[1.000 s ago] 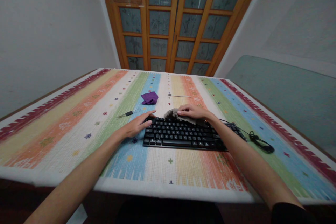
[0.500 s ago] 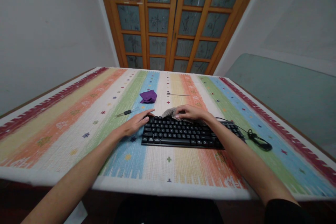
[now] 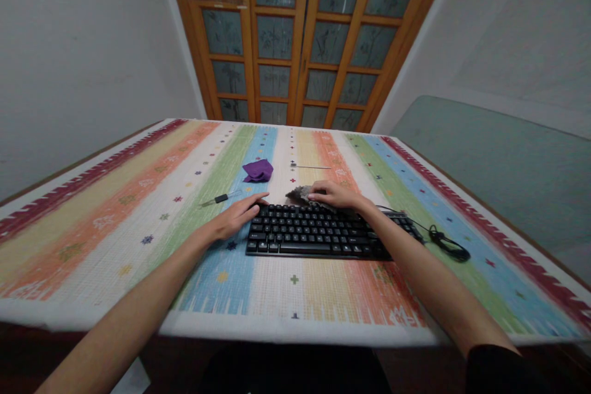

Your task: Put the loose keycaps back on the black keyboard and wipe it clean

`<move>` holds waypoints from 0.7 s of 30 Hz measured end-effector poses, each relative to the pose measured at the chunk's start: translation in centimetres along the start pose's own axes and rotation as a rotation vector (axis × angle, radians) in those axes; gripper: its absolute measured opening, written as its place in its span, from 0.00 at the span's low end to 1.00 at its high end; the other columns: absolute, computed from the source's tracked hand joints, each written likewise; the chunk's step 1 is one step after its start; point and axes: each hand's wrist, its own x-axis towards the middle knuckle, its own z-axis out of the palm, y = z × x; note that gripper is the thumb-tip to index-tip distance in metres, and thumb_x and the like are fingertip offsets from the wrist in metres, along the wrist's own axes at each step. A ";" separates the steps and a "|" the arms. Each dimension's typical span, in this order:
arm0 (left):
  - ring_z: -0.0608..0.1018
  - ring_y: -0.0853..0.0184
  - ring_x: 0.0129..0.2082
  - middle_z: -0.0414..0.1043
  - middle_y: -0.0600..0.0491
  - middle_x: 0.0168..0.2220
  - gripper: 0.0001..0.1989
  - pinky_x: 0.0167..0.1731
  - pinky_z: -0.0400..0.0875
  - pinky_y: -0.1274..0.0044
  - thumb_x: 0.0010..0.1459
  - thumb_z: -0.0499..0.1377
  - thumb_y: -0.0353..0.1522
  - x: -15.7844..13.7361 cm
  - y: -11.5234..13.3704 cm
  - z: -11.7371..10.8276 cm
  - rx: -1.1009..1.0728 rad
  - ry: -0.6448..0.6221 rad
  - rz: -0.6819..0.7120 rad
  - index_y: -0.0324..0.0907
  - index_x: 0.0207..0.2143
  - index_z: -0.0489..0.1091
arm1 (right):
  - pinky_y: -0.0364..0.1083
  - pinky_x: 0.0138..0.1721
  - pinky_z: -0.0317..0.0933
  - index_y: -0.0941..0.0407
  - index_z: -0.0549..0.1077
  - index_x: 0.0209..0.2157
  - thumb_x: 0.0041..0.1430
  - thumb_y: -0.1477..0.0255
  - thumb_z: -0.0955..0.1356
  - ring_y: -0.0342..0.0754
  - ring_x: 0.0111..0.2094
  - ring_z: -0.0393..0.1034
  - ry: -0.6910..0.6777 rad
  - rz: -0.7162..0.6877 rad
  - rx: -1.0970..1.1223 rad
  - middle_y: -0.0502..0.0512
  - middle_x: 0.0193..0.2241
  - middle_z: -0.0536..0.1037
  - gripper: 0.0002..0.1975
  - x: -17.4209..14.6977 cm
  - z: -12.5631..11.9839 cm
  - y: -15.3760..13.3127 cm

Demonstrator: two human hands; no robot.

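A black keyboard [image 3: 305,234] lies across the middle of the striped tablecloth, its keys facing up. My left hand [image 3: 237,215] holds the keyboard's far left corner, thumb at the edge and fingers stretched past the back side. Bunched in the closed fingers of my right hand [image 3: 335,194] is a grey cloth [image 3: 298,194], at the keyboard's back edge. Part of the cloth sticks out to the left of the fingers; the rest is hidden under the hand. My right forearm passes over the keyboard's right part.
Beyond the keyboard lies a crumpled purple cloth [image 3: 258,170]. A thin rod-like tool [image 3: 311,166] rests farther back. Left of my left hand is a small tool with a black middle [image 3: 221,198]. The bundled black cable [image 3: 447,243] lies right of the keyboard.
My right hand and the grey cloth have shifted slightly away from me and to the right relative to the keyboard. My left hand stays at the corner. The whole view has tilted slightly.
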 end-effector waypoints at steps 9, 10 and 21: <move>0.72 0.51 0.57 0.72 0.42 0.57 0.31 0.59 0.60 0.62 0.68 0.43 0.46 0.0 0.0 0.0 0.011 0.000 -0.003 0.40 0.67 0.58 | 0.50 0.47 0.64 0.56 0.81 0.38 0.63 0.52 0.68 0.51 0.41 0.73 -0.116 -0.027 0.060 0.57 0.38 0.80 0.21 -1.5 -1.1 -0.7; 0.72 0.51 0.57 0.72 0.42 0.57 0.31 0.59 0.60 0.62 0.68 0.43 0.46 0.0 0.1 0.0 0.012 -0.001 -0.004 0.40 0.67 0.58 | 0.51 0.48 0.64 0.55 0.81 0.39 0.61 0.53 0.70 0.52 0.43 0.73 -0.124 -0.018 0.059 0.56 0.39 0.81 0.19 -1.5 -1.0 -0.7; 0.72 0.51 0.57 0.71 0.41 0.59 0.32 0.60 0.60 0.61 0.69 0.43 0.45 0.0 0.4 0.0 0.000 0.005 -0.002 0.39 0.68 0.57 | 0.50 0.45 0.65 0.55 0.80 0.35 0.62 0.59 0.72 0.51 0.40 0.74 -0.146 -0.051 0.033 0.56 0.37 0.81 0.13 -0.8 -0.2 -0.1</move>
